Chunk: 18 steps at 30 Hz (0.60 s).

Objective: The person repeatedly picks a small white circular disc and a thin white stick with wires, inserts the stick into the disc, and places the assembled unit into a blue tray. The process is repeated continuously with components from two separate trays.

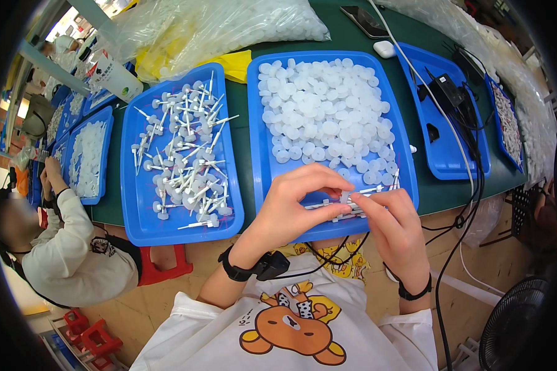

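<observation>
Both my hands meet over the near edge of the middle blue tray (258,179). My left hand (298,199) pinches a small translucent plastic disc (345,196) between thumb and fingertips. Up against that disc, the closed fingertips of my right hand (395,224) hold something too small to make out. Thin white rods with fine wires (387,195) lie under and beside my fingers along the tray's near edge. A heap of loose translucent discs (328,111) fills the rest of this tray. To the left, another blue tray (130,207) carries many white rods with discs fitted on them (189,154).
A clear bag of discs (260,21) lies at the back over yellow plastic. On the right, a blue tray (445,164) holds a black adapter (447,89) and cables. A phone (364,22) and a white case (384,49) sit behind. A co-worker (83,253) sits at left.
</observation>
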Tool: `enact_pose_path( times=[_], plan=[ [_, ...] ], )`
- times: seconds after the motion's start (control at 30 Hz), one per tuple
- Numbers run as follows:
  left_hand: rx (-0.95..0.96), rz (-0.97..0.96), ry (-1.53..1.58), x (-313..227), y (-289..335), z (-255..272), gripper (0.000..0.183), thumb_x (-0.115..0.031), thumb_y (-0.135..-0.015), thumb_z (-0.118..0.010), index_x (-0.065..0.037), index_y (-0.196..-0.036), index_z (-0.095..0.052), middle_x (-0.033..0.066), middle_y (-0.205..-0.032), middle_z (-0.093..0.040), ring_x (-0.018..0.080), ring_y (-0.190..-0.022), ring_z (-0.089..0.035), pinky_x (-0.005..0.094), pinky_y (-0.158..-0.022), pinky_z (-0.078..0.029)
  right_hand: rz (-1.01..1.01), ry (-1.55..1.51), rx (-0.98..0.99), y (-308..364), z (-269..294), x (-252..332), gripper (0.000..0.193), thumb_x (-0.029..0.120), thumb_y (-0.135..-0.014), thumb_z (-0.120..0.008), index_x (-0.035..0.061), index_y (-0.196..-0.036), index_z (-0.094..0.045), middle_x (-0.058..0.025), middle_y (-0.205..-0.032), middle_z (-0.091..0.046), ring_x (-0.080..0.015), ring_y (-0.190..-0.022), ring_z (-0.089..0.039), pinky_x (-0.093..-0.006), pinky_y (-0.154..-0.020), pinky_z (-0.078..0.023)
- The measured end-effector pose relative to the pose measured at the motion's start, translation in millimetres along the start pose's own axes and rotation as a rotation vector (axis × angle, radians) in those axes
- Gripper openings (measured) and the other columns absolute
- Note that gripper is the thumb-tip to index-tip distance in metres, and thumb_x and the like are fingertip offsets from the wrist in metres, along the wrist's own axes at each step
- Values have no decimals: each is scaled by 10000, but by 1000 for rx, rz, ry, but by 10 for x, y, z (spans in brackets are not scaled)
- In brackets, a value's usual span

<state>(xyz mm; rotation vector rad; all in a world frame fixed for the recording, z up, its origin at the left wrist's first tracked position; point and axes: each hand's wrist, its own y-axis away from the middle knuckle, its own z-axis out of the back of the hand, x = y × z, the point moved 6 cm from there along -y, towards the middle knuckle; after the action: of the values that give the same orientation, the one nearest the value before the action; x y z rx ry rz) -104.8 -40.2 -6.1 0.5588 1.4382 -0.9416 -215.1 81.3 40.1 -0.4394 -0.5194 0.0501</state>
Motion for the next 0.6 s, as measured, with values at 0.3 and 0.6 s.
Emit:
enact_pose_path(
  times=[0.3,0.6],
  plan=[
    [-68,-147,-17,3,27,61,235,-10,-729,-834,12,-936,-726,110,-943,-720,199,-893,-707,289,-779,-565,-28,-75,-109,-43,-19,-13,214,-59,-805,-715,-14,-1012,-681,-116,-833,-679,-261,-719,-646,-333,-634,-507],
    [49,-321,-237,-160,96,-77,189,-6,-722,-820,17,-886,-728,113,-932,-701,245,-890,-714,315,-763,-581,-761,-862,157,237,-225,-293,145,55,-944,-656,-58,-1016,-711,-90,-784,-692,-129,-645,-628,-249,-584,-501]
  ],
)
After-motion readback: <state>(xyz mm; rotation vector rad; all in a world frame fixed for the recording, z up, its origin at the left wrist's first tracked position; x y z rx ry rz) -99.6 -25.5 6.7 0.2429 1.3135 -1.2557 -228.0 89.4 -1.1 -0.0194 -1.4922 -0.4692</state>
